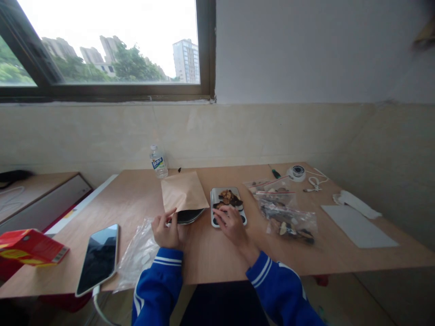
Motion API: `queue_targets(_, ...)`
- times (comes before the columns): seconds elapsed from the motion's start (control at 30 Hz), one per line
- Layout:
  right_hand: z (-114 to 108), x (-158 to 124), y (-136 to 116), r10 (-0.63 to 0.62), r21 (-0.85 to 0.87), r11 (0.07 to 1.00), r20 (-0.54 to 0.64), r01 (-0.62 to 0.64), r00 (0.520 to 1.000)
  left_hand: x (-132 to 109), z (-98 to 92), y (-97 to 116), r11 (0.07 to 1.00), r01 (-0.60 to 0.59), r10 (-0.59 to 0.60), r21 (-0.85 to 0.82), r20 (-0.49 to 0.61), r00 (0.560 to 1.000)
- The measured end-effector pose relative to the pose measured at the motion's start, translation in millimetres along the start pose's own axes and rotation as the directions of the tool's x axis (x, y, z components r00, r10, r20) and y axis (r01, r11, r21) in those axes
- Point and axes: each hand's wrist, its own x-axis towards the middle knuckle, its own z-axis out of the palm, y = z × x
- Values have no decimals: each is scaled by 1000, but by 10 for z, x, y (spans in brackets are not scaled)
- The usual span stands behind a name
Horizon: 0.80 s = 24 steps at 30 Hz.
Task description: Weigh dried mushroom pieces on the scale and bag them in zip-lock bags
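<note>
Evidently the left hand pinches a kraft-paper bag; beyond the right hand, grip unclear, lie dried slices.

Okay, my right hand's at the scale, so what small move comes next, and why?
Probably pinch one dried slice with the right hand and lift it from the scale: those fingertips are at the slices, while the left hand holds the brown paper by its near edge.
</note>
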Motion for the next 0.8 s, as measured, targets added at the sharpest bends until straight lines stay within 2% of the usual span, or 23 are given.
queue_targets(0.2, 110, -30, 355, 267, -224, 935, -68, -275, 961, 3, -16, 48, 1000, 26, -26, -13, 1, 1000)
queue_targets(0.3, 132, -49, 372, 329, -257, 905, -79, -339, 941, 7, -25, 87, 999, 51, -51, -19, -3, 999)
queue_targets(0.37, 112, -59, 308, 331, -210, 915, -100, -345, 938, 9, -26, 99, 998, 60, -60, -22, -10, 998)
queue_targets(0.47, 79, -65, 111, 245, -66, 967, -50, -248, 968, 10, -21, 93, 998, 61, -61, -24, -15, 998)
queue_targets(0.53, 89, -60, -49, 64, 45, 997, 81, -68, 995, 8, -16, 82, 998, 52, -52, -21, -14, 999)
queue_targets(0.6, 146, -41, -201, -170, 141, 980, 221, 141, 960, 3, -12, 74, 999, 29, -29, -20, 4, 1000)
queue_targets(0.67, 250, 1, -332, -298, 188, 950, 303, 250, 905, -6, -11, 72, 1000, -2, 3, -28, 39, 999)
queue_targets(0.73, 394, 71, -447, -258, 178, 962, 337, 208, 906, -15, -11, 73, 999, -29, 31, -36, 66, 997)
queue_targets(0.8, 562, 174, -555, -116, 137, 988, 387, 67, 915, -21, -10, 69, 998, -48, 51, -35, 76, 996)
